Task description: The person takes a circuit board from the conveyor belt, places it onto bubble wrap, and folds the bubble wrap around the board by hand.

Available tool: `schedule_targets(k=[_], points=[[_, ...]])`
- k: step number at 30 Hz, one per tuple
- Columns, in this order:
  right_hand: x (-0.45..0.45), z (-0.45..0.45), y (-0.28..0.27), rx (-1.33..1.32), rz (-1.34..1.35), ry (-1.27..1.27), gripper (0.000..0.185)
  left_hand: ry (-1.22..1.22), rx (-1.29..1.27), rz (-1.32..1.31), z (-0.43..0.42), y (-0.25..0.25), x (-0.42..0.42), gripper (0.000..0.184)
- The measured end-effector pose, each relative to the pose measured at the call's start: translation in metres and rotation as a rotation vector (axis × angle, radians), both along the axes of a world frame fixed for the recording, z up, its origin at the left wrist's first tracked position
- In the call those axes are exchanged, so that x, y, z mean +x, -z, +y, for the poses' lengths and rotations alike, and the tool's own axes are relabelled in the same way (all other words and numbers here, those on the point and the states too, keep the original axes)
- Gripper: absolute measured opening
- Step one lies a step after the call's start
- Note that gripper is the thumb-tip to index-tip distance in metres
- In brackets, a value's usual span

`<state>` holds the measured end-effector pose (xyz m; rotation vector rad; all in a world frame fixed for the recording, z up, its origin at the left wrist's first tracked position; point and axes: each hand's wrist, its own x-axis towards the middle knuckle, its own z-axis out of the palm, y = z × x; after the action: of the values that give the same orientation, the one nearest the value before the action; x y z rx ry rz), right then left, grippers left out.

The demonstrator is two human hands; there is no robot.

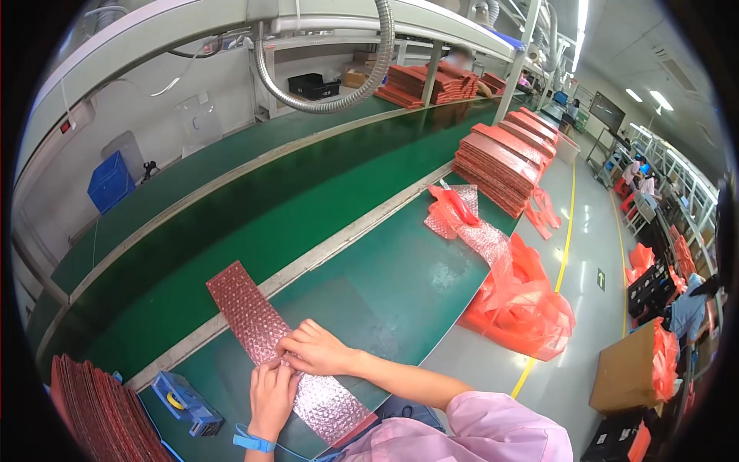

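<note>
A long pink bubble-wrap piece [250,317] lies slantwise across the green bench, its far end over the metal rail. Both hands meet at its middle. My left hand [272,393], with a blue band at the wrist, has its fingers bent on the wrap's left edge. From the right, my right hand [317,350] reaches in with curled fingers touching the wrap beside the left fingertips. What the fingertips pinch, if anything, is hidden. A blue tape dispenser [185,404] with a yellow core stands left of my left hand.
Red bubble-wrap pieces are stacked at the lower left [100,412] and far right [500,165]. Loose red film [523,308] hangs over the bench's right edge. Beyond the rail runs a green belt [308,181]. A blue bin [115,182] and several people are farther off.
</note>
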<state>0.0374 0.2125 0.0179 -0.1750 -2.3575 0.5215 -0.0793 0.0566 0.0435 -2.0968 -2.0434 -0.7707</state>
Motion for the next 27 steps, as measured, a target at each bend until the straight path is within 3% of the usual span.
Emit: schedule_targets(k=[27], points=[[0.0006,0.0005,0.0035,-0.021,-0.047,0.022,0.023,-0.013,-0.012,-0.014,-0.0001,0.0003,0.0029,0.022]])
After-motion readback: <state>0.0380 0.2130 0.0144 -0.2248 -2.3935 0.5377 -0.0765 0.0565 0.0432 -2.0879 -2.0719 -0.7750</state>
